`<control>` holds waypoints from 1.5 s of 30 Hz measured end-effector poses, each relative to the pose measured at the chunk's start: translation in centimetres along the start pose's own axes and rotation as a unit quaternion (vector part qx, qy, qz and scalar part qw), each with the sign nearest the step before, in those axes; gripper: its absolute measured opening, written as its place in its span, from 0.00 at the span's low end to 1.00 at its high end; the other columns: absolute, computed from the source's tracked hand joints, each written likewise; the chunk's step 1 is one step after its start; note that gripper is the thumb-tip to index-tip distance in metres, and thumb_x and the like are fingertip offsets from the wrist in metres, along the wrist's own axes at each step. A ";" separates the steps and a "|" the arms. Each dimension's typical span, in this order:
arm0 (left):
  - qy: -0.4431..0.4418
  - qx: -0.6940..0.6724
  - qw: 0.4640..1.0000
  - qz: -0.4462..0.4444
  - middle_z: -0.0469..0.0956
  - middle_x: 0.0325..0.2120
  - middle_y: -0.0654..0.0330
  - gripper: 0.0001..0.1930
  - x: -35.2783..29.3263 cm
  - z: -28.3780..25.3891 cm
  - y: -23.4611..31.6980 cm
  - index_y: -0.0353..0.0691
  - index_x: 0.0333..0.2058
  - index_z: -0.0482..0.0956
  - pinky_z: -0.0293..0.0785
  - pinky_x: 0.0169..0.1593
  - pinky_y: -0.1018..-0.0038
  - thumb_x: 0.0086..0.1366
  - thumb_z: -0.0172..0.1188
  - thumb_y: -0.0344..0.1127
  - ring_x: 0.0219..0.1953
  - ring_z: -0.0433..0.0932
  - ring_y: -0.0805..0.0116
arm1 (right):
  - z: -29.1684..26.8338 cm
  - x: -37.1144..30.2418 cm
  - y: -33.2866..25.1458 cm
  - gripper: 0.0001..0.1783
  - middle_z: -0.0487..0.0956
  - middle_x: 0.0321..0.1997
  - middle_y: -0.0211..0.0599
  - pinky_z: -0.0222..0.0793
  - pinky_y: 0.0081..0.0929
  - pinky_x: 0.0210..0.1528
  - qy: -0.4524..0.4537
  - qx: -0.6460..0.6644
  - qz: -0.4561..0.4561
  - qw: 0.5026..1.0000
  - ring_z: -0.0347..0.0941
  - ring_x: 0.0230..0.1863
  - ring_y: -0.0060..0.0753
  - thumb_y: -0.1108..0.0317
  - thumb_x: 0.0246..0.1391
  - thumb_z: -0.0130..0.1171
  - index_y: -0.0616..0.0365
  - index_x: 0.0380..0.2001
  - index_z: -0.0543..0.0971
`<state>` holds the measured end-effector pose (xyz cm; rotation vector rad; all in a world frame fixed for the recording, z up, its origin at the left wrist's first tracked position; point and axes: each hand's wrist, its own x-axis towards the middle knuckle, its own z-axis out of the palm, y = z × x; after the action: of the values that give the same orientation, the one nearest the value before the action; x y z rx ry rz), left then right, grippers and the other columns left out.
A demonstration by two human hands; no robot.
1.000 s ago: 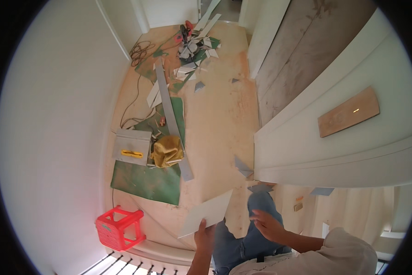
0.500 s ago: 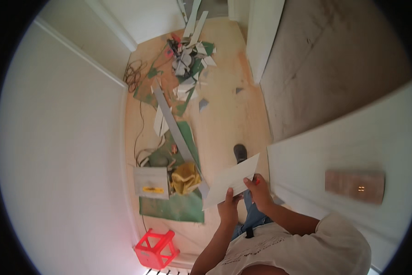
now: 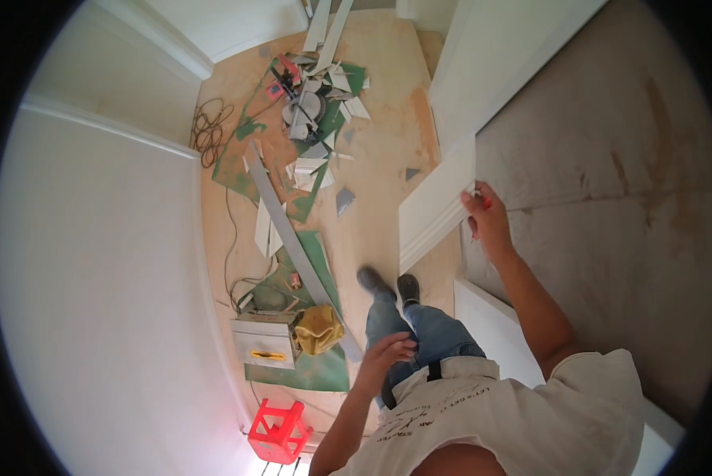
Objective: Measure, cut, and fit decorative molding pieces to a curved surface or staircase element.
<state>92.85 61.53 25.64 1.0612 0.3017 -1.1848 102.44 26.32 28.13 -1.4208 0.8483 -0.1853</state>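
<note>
A short white board (image 3: 438, 208) with ridged moulding lines along one edge is held out ahead of me to the right. My right hand (image 3: 488, 220) is closed on its right end, beside the brown wall opening. A thin red stick-like item (image 3: 475, 231), perhaps a pencil, shows in the same hand; the fingers partly hide it. Over my thighs, my left hand (image 3: 387, 354) holds nothing, its fingers stretched out. The board's upper right corner comes close to a white door frame (image 3: 495, 95).
Left of my feet, a long grey strip (image 3: 292, 238) lies across green mats (image 3: 324, 373). Near it are a toolbox (image 3: 262, 341), a yellow bag (image 3: 319, 330) and a red stool (image 3: 278, 432). A mitre saw (image 3: 304, 111) stands farther off among board offcuts and a coiled cable (image 3: 211, 131).
My left hand has let go of the board and dropped back to my thighs. With the board, my right hand has moved forward and right. Both shoes now show.
</note>
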 end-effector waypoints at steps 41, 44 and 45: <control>0.422 0.783 0.322 0.325 0.81 0.47 0.39 0.19 98.8 -37.6 75.8 0.29 0.44 0.82 0.79 0.54 0.57 0.70 0.58 0.44 0.51 0.80 0.42 | 55.3 100.2 46.0 0.24 0.85 0.42 0.50 0.73 0.45 0.44 -0.061 -0.208 -0.077 0.973 0.81 0.42 0.55 0.54 0.59 0.67 0.62 0.49 0.79; 0.389 0.841 0.319 0.196 0.84 0.38 0.41 0.19 101.1 -42.0 82.6 0.30 0.35 0.85 0.81 0.49 0.54 0.69 0.56 0.43 0.43 0.85 0.48 | 57.2 99.3 45.6 0.29 0.85 0.44 0.51 0.75 0.48 0.47 -0.078 -0.279 -0.111 0.951 0.82 0.45 0.59 0.49 0.61 0.64 0.59 0.57 0.75; 0.350 0.840 0.383 0.157 0.84 0.36 0.41 0.19 101.5 -41.7 82.5 0.30 0.32 0.85 0.82 0.47 0.53 0.68 0.55 0.42 0.40 0.86 0.50 | 56.5 99.8 46.1 0.32 0.85 0.44 0.52 0.75 0.50 0.49 -0.064 -0.298 -0.116 0.945 0.81 0.46 0.60 0.47 0.62 0.62 0.56 0.61 0.72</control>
<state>217.77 32.60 -23.46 3.2477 -0.7594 -0.1405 190.25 21.04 -58.72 -2.0803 0.6508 -0.0081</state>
